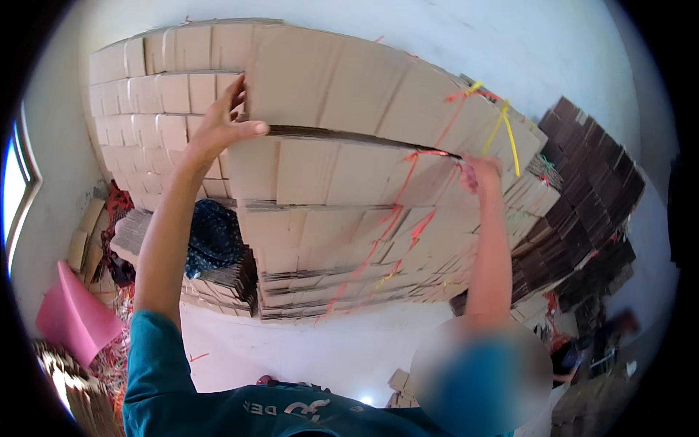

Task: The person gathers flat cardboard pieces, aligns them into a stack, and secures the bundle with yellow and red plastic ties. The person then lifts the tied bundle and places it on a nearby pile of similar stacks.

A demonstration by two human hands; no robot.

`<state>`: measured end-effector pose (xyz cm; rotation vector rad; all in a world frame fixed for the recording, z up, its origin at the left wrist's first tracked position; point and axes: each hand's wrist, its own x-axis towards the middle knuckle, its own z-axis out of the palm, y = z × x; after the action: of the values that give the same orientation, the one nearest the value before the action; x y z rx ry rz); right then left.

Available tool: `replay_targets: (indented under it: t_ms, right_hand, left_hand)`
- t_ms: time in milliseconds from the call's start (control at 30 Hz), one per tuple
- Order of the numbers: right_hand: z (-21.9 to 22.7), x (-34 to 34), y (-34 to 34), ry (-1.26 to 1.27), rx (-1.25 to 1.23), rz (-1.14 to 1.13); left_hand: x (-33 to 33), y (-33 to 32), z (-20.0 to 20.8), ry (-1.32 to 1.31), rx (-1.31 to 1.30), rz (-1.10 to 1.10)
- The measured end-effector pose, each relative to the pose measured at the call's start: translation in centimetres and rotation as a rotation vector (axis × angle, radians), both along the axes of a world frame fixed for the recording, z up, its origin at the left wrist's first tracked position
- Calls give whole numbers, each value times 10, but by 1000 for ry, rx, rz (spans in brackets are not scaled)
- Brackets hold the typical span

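In front of me rises a tall stack of flattened brown cardboard boxes, and its upper bundle shows a dark gap below it. My left hand grips the left end of this bundle, thumb along the lower edge and fingers bent at the side. At the right end of the gap my right hand is curled against the bundle's lower edge; its fingertips are partly hidden. The bundle below is tied with red twine, close to my right hand. Yellow strapping hangs over the upper right.
More cardboard stacks stand at the left, darker stacks at the right. A dark blue patterned cloth lies on a lower pile. At the left are a pink sheet and tangled strapping scraps. Beneath is a pale floor.
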<state>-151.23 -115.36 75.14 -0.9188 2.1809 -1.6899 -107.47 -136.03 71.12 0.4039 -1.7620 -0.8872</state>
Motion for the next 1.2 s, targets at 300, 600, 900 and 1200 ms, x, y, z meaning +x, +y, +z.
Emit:
replay_targets:
  t_ms: [300,600,900,1200]
  right_hand:
    - [-16,19,-16,524,-310,11]
    - [-24,13,-27,706,-425,-48]
    - [-44,19,-20,891,-214,3]
    - [5,36,-39,1524,-423,-210]
  left_hand:
    - [-36,-26,12,39,33,122]
    - [-34,-34,25,183,49,35]
    - [-9,-31,10,-134,-114,241]
    - [23,-32,3,-162,-91,132]
